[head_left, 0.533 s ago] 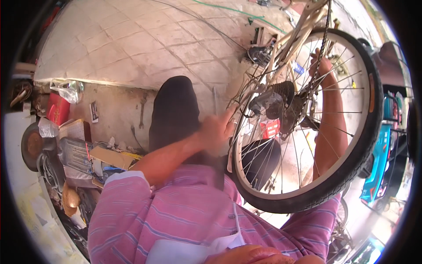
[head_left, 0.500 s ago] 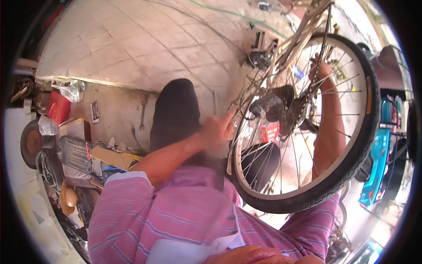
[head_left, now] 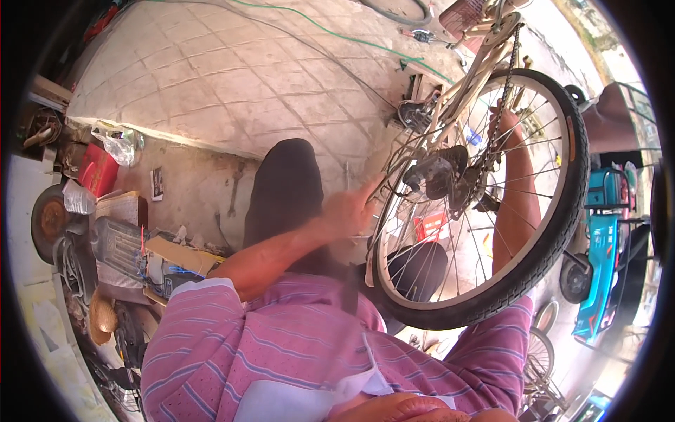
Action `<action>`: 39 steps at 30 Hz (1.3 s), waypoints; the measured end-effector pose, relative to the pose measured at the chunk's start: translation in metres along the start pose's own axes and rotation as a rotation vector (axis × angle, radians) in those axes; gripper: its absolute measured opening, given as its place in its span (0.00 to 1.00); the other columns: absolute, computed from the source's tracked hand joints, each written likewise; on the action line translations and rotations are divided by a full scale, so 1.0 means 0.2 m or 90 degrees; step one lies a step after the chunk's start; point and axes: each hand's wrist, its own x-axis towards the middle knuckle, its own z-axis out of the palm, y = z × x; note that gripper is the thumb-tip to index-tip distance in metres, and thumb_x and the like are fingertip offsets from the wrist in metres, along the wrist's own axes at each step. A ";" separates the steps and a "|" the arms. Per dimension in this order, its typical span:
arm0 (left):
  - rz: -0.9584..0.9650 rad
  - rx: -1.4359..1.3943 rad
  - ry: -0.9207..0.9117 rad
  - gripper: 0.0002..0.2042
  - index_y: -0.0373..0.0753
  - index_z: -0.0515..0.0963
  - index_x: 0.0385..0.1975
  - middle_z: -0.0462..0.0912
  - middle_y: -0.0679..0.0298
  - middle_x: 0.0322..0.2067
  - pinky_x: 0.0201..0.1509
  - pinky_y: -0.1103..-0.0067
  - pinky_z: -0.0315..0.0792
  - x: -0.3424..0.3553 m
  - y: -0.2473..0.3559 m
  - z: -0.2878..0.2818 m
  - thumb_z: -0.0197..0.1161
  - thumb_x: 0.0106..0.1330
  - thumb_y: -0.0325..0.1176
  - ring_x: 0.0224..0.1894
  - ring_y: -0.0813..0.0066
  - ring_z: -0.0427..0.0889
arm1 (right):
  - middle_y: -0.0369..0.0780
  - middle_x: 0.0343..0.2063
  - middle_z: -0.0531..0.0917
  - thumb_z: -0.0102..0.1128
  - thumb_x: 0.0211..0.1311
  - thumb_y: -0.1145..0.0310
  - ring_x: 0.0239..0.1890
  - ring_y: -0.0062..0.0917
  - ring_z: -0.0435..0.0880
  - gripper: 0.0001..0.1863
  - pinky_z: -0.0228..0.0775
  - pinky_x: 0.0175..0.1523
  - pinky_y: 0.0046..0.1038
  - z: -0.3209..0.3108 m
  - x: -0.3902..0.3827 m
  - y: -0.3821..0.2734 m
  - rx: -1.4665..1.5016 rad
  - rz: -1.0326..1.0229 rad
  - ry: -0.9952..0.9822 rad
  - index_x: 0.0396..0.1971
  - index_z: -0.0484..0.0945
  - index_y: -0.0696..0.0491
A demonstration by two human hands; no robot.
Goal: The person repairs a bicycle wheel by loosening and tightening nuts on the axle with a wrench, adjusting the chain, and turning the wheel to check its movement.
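Observation:
A bicycle's rear wheel [head_left: 460, 318], with black tyre and pale rim, stands tilted in front of me on the right. My left hand [head_left: 351, 211] is smeared by motion at the wheel's left side; one finger stretches toward the thin cables [head_left: 391, 176] by the rim. Behind the spokes, my right hand [head_left: 509, 130] is beside the chain [head_left: 503, 116], its fingers bent; whatever they hold is hidden. Between the hands sit the dark hub and sprocket parts [head_left: 450, 169] and the rear derailleur [head_left: 460, 202]. The cream frame [head_left: 472, 77] runs up to the far right.
Left of my knee [head_left: 285, 176] lies clutter: a grey plastic tray [head_left: 118, 243], a cardboard piece [head_left: 181, 254] and a red box [head_left: 98, 171]. A green hose [head_left: 316, 28] crosses the tiled floor [head_left: 232, 77]. A turquoise vehicle [head_left: 599, 267] stands at right.
The view has shifted, so the wheel appears slightly lower at its top and further left. Both hands stay by the wheel; the left is blurred in both frames.

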 end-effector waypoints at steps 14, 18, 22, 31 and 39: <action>-0.058 -0.020 -0.119 0.31 0.37 0.57 0.71 0.80 0.39 0.25 0.35 0.55 0.75 0.02 0.13 -0.15 0.53 0.66 0.34 0.29 0.37 0.81 | 0.31 0.16 0.70 0.59 0.68 0.43 0.11 0.19 0.67 0.29 0.59 0.16 0.27 0.04 -0.05 -0.07 0.038 0.096 0.036 0.44 0.78 0.59; -0.112 0.047 -0.222 0.34 0.35 0.52 0.72 0.80 0.38 0.25 0.37 0.51 0.75 0.06 0.33 -0.27 0.53 0.66 0.34 0.29 0.35 0.81 | 0.31 0.16 0.70 0.59 0.68 0.43 0.11 0.20 0.67 0.28 0.59 0.17 0.27 0.02 -0.09 -0.11 0.068 0.123 0.048 0.44 0.78 0.58; -0.110 0.063 -0.269 0.35 0.32 0.51 0.71 0.80 0.37 0.25 0.39 0.49 0.74 0.12 0.45 -0.35 0.54 0.65 0.36 0.31 0.34 0.80 | 0.31 0.16 0.70 0.59 0.69 0.44 0.11 0.20 0.66 0.28 0.59 0.17 0.28 0.11 -0.19 -0.27 0.234 0.232 0.109 0.44 0.78 0.58; -0.157 0.079 -0.238 0.26 0.30 0.64 0.59 0.81 0.36 0.29 0.43 0.51 0.74 0.08 0.33 -0.19 0.59 0.64 0.37 0.36 0.34 0.81 | 0.35 0.15 0.71 0.51 0.72 0.46 0.12 0.25 0.71 0.25 0.65 0.17 0.31 0.11 -0.19 -0.32 0.217 0.240 0.122 0.23 0.73 0.52; -0.166 -0.048 -0.180 0.20 0.30 0.70 0.52 0.79 0.42 0.28 0.37 0.59 0.73 0.05 0.26 -0.14 0.60 0.62 0.32 0.33 0.39 0.81 | 0.32 0.15 0.69 0.53 0.72 0.47 0.13 0.22 0.69 0.23 0.63 0.18 0.30 0.11 -0.17 -0.26 0.185 0.199 0.076 0.33 0.75 0.55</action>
